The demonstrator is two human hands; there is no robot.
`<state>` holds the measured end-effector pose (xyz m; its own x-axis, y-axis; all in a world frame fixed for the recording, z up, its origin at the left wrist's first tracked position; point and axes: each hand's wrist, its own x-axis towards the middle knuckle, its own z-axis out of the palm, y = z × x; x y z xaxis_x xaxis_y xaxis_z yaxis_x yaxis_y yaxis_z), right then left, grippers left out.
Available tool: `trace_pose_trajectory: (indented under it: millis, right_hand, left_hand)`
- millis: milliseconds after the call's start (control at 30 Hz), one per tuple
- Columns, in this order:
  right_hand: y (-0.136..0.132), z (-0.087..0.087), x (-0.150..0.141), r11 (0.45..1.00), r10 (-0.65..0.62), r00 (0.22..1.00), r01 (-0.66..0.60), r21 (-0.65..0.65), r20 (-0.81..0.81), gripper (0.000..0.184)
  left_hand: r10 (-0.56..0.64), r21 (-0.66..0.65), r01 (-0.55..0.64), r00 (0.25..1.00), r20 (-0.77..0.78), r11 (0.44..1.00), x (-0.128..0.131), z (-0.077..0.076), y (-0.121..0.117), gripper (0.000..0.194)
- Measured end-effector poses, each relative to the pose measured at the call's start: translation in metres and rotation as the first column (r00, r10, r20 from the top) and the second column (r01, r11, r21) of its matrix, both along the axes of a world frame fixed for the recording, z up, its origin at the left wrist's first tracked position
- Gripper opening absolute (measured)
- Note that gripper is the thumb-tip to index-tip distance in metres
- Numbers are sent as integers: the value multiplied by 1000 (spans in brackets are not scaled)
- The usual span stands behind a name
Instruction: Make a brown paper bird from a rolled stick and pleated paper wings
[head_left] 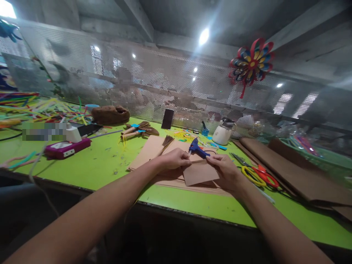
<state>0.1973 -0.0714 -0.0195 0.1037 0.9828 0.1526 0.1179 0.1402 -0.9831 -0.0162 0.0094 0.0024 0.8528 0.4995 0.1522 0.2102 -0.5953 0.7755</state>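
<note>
Between my two hands a small piece of brown paper [200, 173] is held up over a stack of brown paper sheets [148, 148]. My left hand [174, 159] pinches its upper left corner, and my right hand [224, 168] pinches its upper right side. Just beyond the paper lies a blue glue gun [197, 148]; its handle end is close to my right fingertips, and I cannot tell whether they touch. A dark-tipped bundle of thin brown strips [167, 141] rests on the stack beyond my left hand.
Right of my hands are yellow-handled scissors [253, 176], orange-handled scissors [264, 176] and large folded brown paper [286, 170]. A white kettle [222, 132] and propped phone [167, 119] stand behind. Leftward are a purple power strip [67, 147], brown pouch [110, 114] and colourful pipe cleaners [49, 108].
</note>
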Motion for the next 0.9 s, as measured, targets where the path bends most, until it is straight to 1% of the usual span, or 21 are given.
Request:
trace_pose_trajectory:
  millis: [200, 267, 333, 467, 600, 633, 700, 767, 800, 867, 900]
  right_hand:
    - [7, 1, 13, 999, -44, 997, 43, 24, 67, 37]
    - [7, 4, 15, 998, -51, 994, 48, 35, 94, 36]
    - [4, 9, 14, 997, -56, 990, 49, 58, 126, 35]
    - [-6, 19, 4, 995, -48, 981, 31, 96, 186, 29]
    - [-12, 21, -7, 995, 26, 965, -49, 81, 262, 26]
    - [-11, 21, -8, 993, 31, 954, -64, 101, 298, 24]
    - [-8, 18, -7, 979, -2, 922, -77, 188, 388, 19]
    - [-3, 15, -4, 950, -72, 876, -86, 301, 477, 15]
    - [-2, 14, -2, 929, -111, 852, -93, 358, 512, 13]
    - [-1, 16, 0, 871, -213, 799, -106, 480, 562, 12]
    - [-2, 17, 0, 829, -278, 765, -113, 547, 580, 12]
  left_hand:
    - [-21, -156, 26, 999, 38, 987, 1, -3, -2, 27]
    - [-16, -172, 28, 997, 73, 985, 2, -3, -3, 26]
    - [-2, -152, 16, 995, 98, 988, 3, -4, -3, 22]
    - [50, -65, -46, 996, 68, 997, 3, -3, -2, 17]
    - [27, 18, -28, 999, 39, 999, 0, 1, -4, 20]
    - [19, 54, -21, 999, 32, 998, 0, 2, -5, 21]
    - [4, 145, -9, 1000, 29, 989, -1, 2, -6, 23]
    - [-7, 256, -4, 999, 41, 967, -1, 2, -8, 24]
    - [-3, 323, -16, 998, 57, 946, 0, 3, -9, 23]
    - [33, 456, -85, 992, 120, 886, 1, 6, -11, 16]
    - [55, 516, -136, 984, 169, 846, 2, 7, -11, 13]
